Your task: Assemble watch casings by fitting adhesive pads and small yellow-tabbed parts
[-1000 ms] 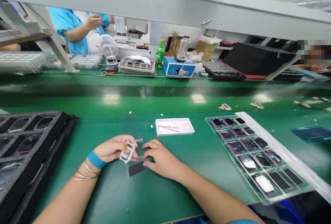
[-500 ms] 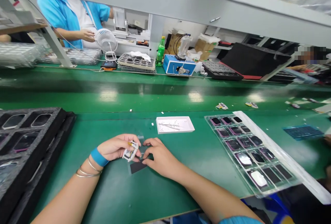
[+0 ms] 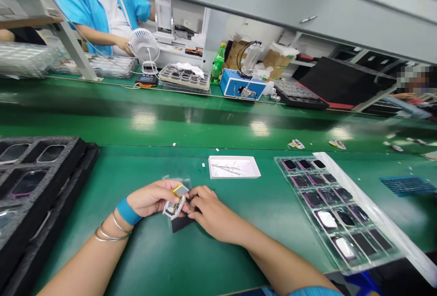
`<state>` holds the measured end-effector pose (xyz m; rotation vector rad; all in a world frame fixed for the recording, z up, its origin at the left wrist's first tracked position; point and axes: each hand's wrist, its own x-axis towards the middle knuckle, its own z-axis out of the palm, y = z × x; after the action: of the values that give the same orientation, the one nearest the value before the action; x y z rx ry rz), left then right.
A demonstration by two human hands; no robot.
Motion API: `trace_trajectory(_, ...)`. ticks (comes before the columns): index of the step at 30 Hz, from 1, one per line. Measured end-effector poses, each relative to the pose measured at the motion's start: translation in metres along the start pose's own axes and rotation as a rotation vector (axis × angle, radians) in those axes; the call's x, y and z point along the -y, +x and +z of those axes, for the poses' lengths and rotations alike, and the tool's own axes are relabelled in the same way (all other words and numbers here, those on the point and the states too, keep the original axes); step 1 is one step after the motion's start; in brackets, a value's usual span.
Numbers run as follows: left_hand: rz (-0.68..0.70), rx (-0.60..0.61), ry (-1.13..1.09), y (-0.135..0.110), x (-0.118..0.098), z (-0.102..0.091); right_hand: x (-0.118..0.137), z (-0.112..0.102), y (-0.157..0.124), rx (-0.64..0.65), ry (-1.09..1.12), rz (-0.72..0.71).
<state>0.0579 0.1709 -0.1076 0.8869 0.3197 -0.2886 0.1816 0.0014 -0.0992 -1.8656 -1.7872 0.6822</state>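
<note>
My left hand, with a blue wristband and thin metal bangles, holds a small white component by its edge. A yellow tab sticks up from the component. My right hand presses in from the right, its fingertips pinching the component's right end. Under both hands lies a dark rectangular film on a clear plastic sheet, partly hidden by my fingers.
A white tray holding tweezers sits just beyond my hands. To the left is a black foam tray of phone parts; to the right, a clear tray of phone parts. A co-worker stands across the green bench.
My hands have drawn closer together. My right fingers have moved from the film onto the component, which has turned so the yellow tab shows more clearly. The view has tilted slightly.
</note>
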Motion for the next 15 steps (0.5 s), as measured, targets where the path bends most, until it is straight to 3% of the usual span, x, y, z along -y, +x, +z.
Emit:
trace_trajectory(4, -0.009, -0.082, -0.01, -0.003, -0.002, 0.002, 0.001, -0.019, -0.005, -0.093, 0.159, -0.059)
trace_trajectory(10, 0.107, -0.312, 0.032, 0.001, 0.001, 0.022, -0.003, -0.023, -0.005, -0.428, 0.521, -0.108)
trace_trajectory(15, 0.218, -0.478, 0.094, 0.009, 0.011, 0.04, -0.007, -0.006, 0.002, -0.416, 0.697, -0.014)
